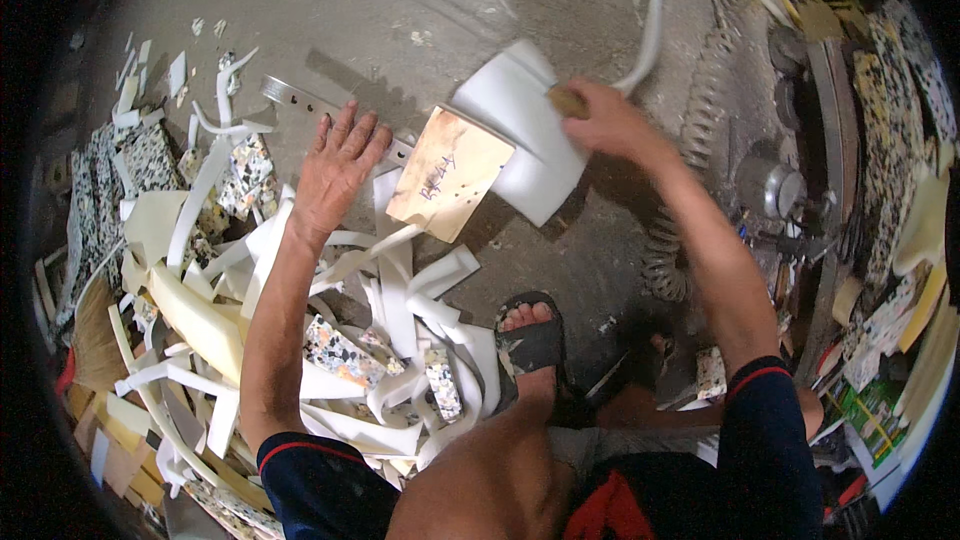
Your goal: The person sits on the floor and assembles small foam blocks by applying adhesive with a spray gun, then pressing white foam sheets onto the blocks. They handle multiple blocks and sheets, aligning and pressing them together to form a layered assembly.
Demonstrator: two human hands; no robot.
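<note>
My left hand (345, 160) lies with its fingers stretched out over a long flat metal strip (290, 94) with holes in it. The strip shows on both sides of the hand. My right hand (608, 122) is closed on a small brown block (567, 101), whose material I cannot make out. That block is at the right edge of a white foam sheet (530, 120), which looks bent or layered along a crease. Between my hands, a pale wooden board (450, 175) with handwriting overlaps the foam's lower left side.
Foam offcuts (215, 330) pile up at left, around my left forearm. Speckled foam slabs (90, 200) stand behind them, beside a straw broom (95, 330). A coiled hose (705, 90) runs down the right, near a round metal machine part (780, 188). My sandalled foot (530, 335) is below the board.
</note>
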